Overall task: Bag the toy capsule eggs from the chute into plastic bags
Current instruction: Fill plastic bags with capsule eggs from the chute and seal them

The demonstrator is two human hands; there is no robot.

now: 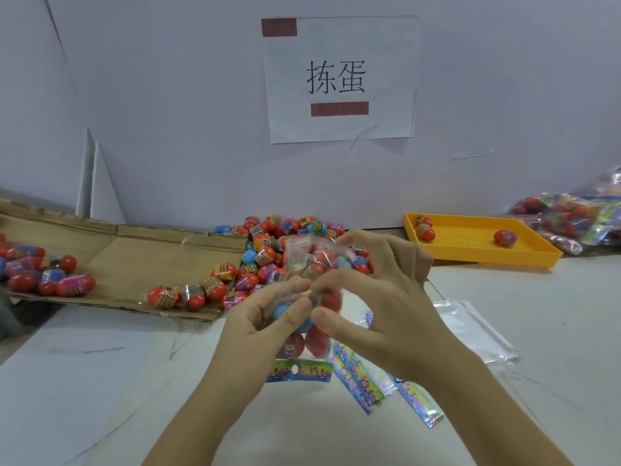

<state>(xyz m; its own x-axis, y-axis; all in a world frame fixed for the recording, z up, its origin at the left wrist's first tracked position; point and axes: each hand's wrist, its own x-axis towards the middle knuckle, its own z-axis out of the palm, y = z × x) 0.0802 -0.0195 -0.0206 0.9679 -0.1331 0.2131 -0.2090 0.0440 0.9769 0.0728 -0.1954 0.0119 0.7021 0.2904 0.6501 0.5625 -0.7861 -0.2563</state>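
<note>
Red and blue toy capsule eggs [317, 338] are inside a clear plastic bag [302, 253] held up over the white table [554, 297], squeezed between both hands. Left hand [265, 321] has its fingers curled round the bag's left side. Right hand [383, 290] pinches its middle, thumbs nearly touching. The loose egg pile [268, 250] sits just behind, at the end of the brown cardboard chute [134, 257].

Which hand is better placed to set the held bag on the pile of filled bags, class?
Probably the right hand: it pinches the bag along with the left hand, and the pile of filled bags lies at the far right, beyond the yellow tray.
</note>
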